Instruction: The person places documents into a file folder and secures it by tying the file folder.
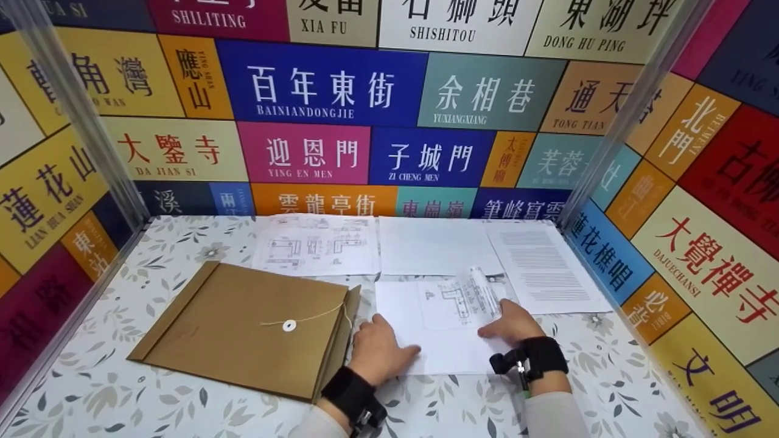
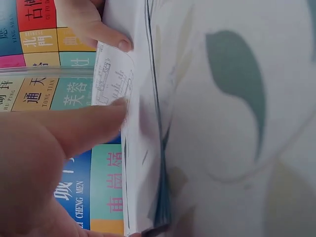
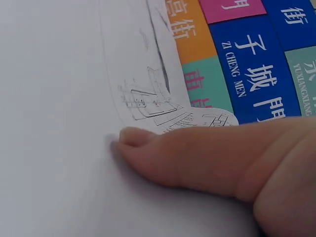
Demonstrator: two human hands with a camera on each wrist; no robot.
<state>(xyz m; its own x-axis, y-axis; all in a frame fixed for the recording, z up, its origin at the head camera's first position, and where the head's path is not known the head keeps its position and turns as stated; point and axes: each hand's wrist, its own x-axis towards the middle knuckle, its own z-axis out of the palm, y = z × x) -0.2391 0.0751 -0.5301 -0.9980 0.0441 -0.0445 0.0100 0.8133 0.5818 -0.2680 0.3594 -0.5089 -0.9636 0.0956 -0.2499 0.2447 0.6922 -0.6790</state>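
Note:
In the head view, a stack of white paper (image 1: 398, 304) with a line drawing on its top sheet lies at the front middle of the table. My right hand (image 1: 514, 322) pinches the stack's right edge, the thumb (image 3: 182, 155) flat on top and the other fingers hidden. Near that hand the paper curls upward in a roll (image 1: 482, 292). At the lower left corner, my left hand (image 1: 380, 350) rests along the stack's left edge with its thumb stretched out. The left wrist view shows this thumb (image 2: 94, 121) straight, close to the paper.
A brown string-tie document envelope (image 1: 243, 328) lies left of the stack. Behind are a sheet of drawings (image 1: 316, 246), a blank sheet (image 1: 432, 243) and a printed text page (image 1: 544, 267). Walls with colourful sign panels (image 1: 322, 85) enclose the leaf-patterned table (image 1: 201, 401).

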